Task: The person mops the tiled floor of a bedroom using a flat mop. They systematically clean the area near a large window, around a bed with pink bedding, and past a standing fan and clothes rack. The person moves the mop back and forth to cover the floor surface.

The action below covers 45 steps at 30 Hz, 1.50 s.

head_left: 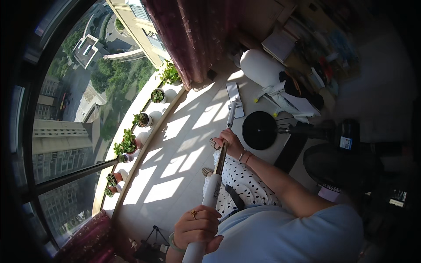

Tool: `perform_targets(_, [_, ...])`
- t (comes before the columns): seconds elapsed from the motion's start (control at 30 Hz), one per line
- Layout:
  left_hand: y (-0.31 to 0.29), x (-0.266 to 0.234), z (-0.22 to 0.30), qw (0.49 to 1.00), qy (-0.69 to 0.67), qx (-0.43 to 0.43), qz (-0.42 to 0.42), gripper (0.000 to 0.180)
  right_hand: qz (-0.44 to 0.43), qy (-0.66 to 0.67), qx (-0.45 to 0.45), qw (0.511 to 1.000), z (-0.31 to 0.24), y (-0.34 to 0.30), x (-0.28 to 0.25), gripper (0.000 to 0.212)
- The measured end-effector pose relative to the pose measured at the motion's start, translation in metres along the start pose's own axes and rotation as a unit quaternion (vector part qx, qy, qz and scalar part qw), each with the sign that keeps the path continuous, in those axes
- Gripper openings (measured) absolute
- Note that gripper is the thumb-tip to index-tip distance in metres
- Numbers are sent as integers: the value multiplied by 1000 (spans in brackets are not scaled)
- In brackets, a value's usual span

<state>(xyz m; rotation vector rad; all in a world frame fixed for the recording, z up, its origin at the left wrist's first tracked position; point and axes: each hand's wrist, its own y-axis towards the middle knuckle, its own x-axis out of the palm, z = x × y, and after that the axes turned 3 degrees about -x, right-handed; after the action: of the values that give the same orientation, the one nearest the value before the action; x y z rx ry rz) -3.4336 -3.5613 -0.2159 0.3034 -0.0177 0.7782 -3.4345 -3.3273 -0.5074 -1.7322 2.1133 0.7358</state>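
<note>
Running from 6 o'clock up past the centre, a mop [212,193] is held by both hands. At 6 o'clock its thick white handle is wrapped by the left hand [196,230], clamped round it; a ring [193,214] is worn there. At 5 o'clock a blue shirt [285,232] is seen, and beyond it spotted trousers [250,182]. Just off the centre, toward 4 o'clock, the slimmer shaft is gripped by the right hand [231,143], likewise closed round it. A tripod [154,233] is partly shown at 7 o'clock. At 3 o'clock a round black base [259,130] is set on the pale floor [164,190], which is striped by sunlight. At 1 o'clock the flat mop head [233,91] is rested on the floor, apart from the base. Potted plants [158,96] are lined up along a ledge from 8 to 11 o'clock, and a dark red curtain [188,39] is hung near 12. Through the window, trees [115,83] are seen at 10 o'clock and a building [59,138] at 9.
</note>
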Motion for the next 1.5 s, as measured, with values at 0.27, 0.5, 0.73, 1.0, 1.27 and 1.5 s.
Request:
perform_targets(0.27, [132, 2, -83, 997, 5, 6, -72, 23, 86, 13, 104, 991, 101, 73, -58, 31])
perform_targets(0.5, [133, -38, -50, 994, 14, -85, 60, 24, -42, 74, 1, 996, 79, 144, -6, 29])
perform_targets(0.73, [143, -31, -113, 981, 70, -4, 181, 22, -88, -3, -49, 995, 134, 210, 3, 28])
perform_targets(1.0, [54, -47, -40, 936, 103, -53, 331, 21, -230, -18, -95, 968, 58, 151, 72, 16])
perform_targets(1.27, [-65, -28, 74, 839, 198, -16, 507, 27, -409, 59, -79, 907, -114, 40, 156, 9])
perform_targets(1.5, [-143, -26, 114, 705, 264, 98, 651, 24, -628, 27, -159, 761, -212, -16, 212, 17])
